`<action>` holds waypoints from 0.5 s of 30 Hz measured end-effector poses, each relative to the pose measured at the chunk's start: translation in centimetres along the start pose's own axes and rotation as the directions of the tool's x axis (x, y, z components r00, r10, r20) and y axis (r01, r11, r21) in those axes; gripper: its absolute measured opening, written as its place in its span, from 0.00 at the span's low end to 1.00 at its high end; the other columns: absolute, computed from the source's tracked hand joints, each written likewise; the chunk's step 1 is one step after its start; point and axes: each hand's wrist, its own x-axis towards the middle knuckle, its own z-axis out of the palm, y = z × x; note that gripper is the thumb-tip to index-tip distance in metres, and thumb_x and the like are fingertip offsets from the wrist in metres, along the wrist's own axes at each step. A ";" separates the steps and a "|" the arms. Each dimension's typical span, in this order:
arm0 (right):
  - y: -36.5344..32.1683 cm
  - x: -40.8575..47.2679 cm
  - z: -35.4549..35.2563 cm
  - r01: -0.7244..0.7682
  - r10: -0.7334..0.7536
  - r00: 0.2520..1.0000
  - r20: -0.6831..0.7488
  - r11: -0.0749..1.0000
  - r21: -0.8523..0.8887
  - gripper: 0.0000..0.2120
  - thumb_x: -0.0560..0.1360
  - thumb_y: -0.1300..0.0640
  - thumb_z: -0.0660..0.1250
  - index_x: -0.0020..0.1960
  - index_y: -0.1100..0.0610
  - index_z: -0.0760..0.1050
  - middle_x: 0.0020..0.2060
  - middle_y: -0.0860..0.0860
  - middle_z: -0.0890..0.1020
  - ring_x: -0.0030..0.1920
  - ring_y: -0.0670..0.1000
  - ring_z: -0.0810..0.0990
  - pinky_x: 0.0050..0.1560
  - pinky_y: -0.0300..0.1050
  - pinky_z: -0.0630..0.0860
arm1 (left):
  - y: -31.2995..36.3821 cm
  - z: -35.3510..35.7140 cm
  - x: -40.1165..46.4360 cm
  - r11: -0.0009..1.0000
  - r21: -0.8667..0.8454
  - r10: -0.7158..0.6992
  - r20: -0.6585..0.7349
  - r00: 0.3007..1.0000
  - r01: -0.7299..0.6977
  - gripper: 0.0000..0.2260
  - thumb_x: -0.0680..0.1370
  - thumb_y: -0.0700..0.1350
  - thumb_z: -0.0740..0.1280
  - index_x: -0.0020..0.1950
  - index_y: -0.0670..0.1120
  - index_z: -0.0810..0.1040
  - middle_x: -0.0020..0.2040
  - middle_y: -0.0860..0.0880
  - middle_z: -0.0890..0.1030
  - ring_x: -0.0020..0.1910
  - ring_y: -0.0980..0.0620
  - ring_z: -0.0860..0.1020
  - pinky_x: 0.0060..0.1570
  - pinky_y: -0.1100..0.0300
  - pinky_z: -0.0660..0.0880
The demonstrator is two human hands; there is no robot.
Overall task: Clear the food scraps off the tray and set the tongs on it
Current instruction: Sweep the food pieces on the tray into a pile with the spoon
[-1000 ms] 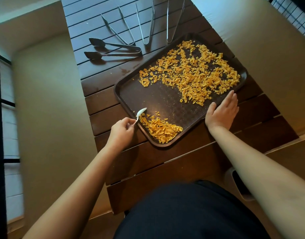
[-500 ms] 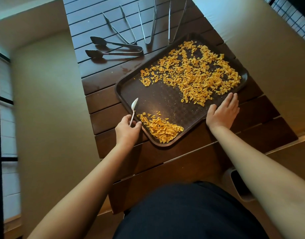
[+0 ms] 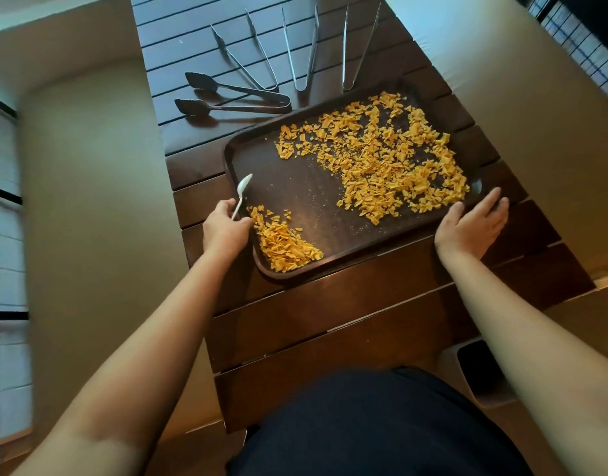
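A dark brown tray (image 3: 316, 201) lies at an angle on the slatted wooden table. Orange food scraps (image 3: 381, 159) cover its far right half, and a smaller pile of scraps (image 3: 285, 245) sits in its near left corner. My left hand (image 3: 225, 228) grips a white plastic spoon (image 3: 242, 192) at the tray's left rim, bowl pointing up and away. My right hand (image 3: 474, 225) rests with straight fingers on the tray's near right edge. Several metal tongs (image 3: 261, 63) lie fanned out on the table beyond the tray.
The dark wooden table (image 3: 330, 321) is narrow, with pale floor on both sides. A white bin with a dark opening (image 3: 477, 372) stands on the floor at the near right, partly behind my right forearm.
My left hand has lifted the spoon out of the small pile and swung its bowl up and away along the tray's left rim. My right hand stays on the tray edge.
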 end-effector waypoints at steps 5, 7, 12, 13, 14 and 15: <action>-0.7 1.9 -0.6 -0.030 0.030 1.000 0.005 0.998 -0.062 0.25 0.81 0.54 0.52 0.76 0.57 0.52 0.74 0.59 0.60 0.71 0.61 0.60 0.69 0.57 0.60 | 0.0 -2.1 2.9 0.998 0.057 0.035 0.010 0.999 -0.036 0.22 0.75 0.41 0.67 0.68 0.46 0.71 0.64 0.46 0.76 0.60 0.48 0.75 0.57 0.59 0.69; -1.1 2.3 -0.6 -0.002 0.005 0.999 0.037 0.996 -0.085 0.22 0.81 0.55 0.52 0.74 0.57 0.60 0.70 0.58 0.66 0.68 0.61 0.65 0.66 0.57 0.62 | -0.1 -2.7 3.5 0.996 0.077 0.051 0.019 0.999 -0.052 0.21 0.75 0.41 0.67 0.68 0.46 0.71 0.63 0.47 0.76 0.60 0.49 0.75 0.56 0.61 0.69; -1.4 2.5 -0.3 0.052 -0.053 0.994 0.096 0.999 0.004 0.19 0.81 0.59 0.52 0.71 0.57 0.66 0.69 0.57 0.69 0.67 0.59 0.67 0.66 0.53 0.62 | -1.1 -3.4 3.2 0.961 0.204 0.213 -0.113 0.971 -0.187 0.15 0.79 0.49 0.59 0.63 0.49 0.76 0.60 0.46 0.79 0.58 0.46 0.76 0.55 0.54 0.72; -1.5 2.5 -0.2 0.033 -0.036 0.995 0.096 0.999 0.035 0.20 0.81 0.60 0.52 0.71 0.56 0.66 0.69 0.56 0.69 0.67 0.59 0.66 0.66 0.52 0.61 | -1.3 -3.4 3.0 0.937 0.279 0.253 -0.135 0.958 -0.208 0.15 0.79 0.49 0.58 0.64 0.51 0.75 0.60 0.47 0.78 0.58 0.45 0.76 0.54 0.53 0.72; -1.4 2.4 -0.1 0.019 -0.024 0.995 0.095 0.998 0.058 0.20 0.80 0.61 0.51 0.72 0.56 0.65 0.69 0.56 0.68 0.67 0.58 0.66 0.66 0.52 0.61 | -1.3 -3.5 2.7 0.904 0.363 0.293 -0.143 0.945 -0.225 0.15 0.80 0.48 0.57 0.65 0.53 0.73 0.60 0.47 0.77 0.57 0.43 0.76 0.52 0.53 0.72; -1.3 2.3 -0.1 0.012 -0.019 0.995 0.095 0.997 0.073 0.21 0.80 0.62 0.51 0.72 0.56 0.65 0.69 0.56 0.68 0.67 0.58 0.66 0.67 0.51 0.60 | -1.3 -3.5 2.4 0.866 0.441 0.324 -0.135 0.936 -0.236 0.16 0.80 0.47 0.57 0.66 0.54 0.72 0.59 0.47 0.77 0.55 0.42 0.76 0.49 0.53 0.72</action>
